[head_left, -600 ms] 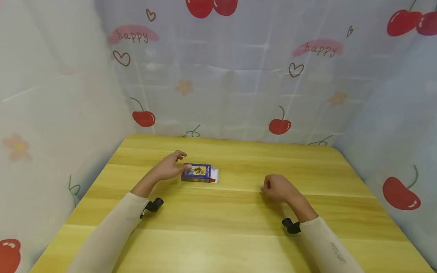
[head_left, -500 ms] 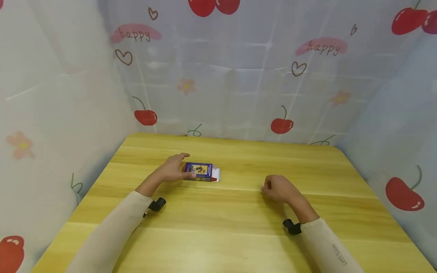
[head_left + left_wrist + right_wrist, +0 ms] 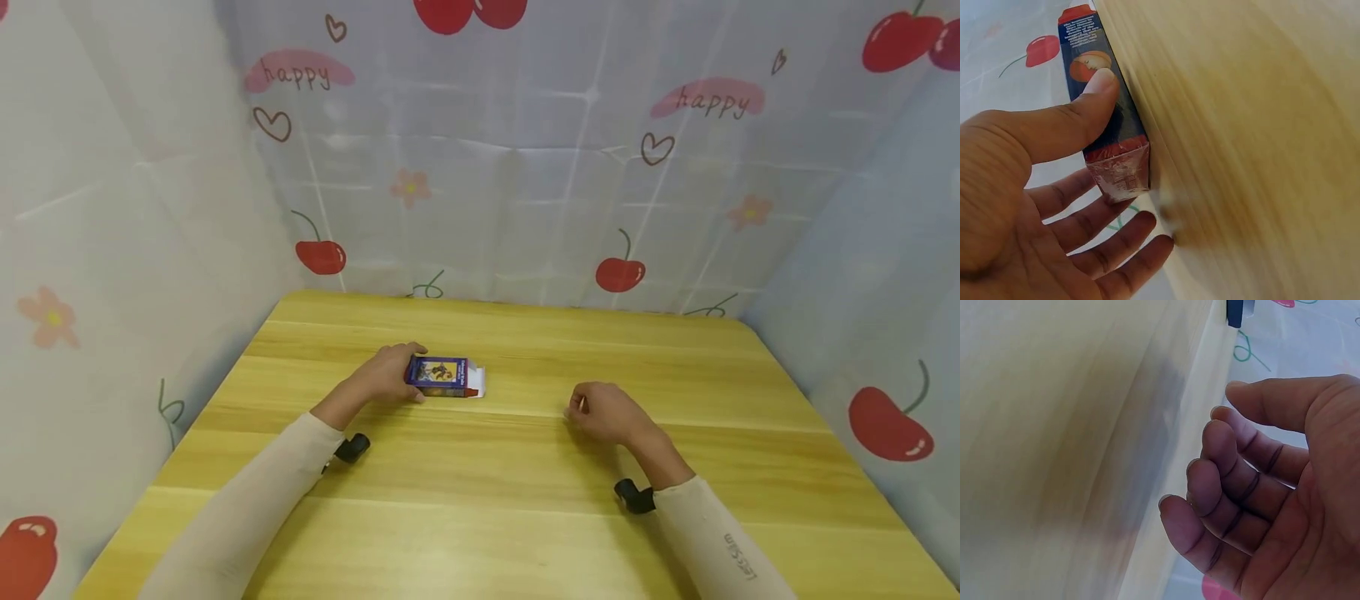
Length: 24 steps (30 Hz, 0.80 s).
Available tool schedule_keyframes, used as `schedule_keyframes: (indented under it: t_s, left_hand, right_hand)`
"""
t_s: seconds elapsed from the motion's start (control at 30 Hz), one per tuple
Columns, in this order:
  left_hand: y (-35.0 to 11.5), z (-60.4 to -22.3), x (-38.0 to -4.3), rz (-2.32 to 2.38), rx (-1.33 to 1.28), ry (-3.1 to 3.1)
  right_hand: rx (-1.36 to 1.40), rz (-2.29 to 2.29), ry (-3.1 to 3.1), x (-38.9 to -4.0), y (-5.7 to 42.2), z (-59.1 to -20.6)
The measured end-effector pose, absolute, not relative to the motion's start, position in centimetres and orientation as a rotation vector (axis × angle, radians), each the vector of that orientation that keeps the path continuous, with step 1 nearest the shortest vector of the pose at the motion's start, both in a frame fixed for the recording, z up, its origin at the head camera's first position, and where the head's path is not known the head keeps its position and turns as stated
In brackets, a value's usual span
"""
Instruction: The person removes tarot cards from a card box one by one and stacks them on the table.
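Note:
A small blue and red card box with a yellow picture on top lies flat on the table, its white end flap open to the right. My left hand holds its left end, thumb at the near side and fingers at the far side. The left wrist view has the thumb laid along the dark side of the box, with the other fingers reaching behind its plastic-wrapped end. To the right, my right hand hovers low by the table, nothing in it. Its fingers hang loosely curled in the right wrist view, thumb near the index fingertip.
The pale wooden table ends in a straight back edge with rounded corners. A cherry-patterned curtain hangs behind and at both sides. A small black camera sits on each wrist.
My left hand has slid right over the box's left end, and its thumb has gone from the top to the near side. The right hand has shifted slightly left.

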<state>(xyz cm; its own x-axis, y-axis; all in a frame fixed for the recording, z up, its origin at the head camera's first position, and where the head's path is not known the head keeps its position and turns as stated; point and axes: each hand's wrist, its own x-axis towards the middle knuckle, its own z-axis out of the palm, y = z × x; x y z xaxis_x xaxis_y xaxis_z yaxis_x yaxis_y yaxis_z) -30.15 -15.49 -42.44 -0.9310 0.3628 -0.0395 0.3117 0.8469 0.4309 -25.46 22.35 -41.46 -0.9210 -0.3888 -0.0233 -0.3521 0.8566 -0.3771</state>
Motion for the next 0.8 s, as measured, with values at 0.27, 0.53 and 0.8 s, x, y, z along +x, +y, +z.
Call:
schedule_keyframes:
  t_s: [0.27, 0.53, 0.8]
  left_hand:
    - [-15.8, -41.8, -30.1, 0.748, 0.583, 2.924]
    - [-15.3, -38.9, -29.1, 0.95, 0.639, 2.806]
    - [-13.1, -36.6, -27.6, 0.948, 0.725, 2.788]
  right_hand:
    - [-0.59, -0.617, 2.926, -25.7, 21.0, -41.4]
    - [-0.642, -1.019, 2.783, -25.9, 17.8, -40.5]
    - [-0.689, -1.321, 2.642, -26.2, 15.1, -39.3]
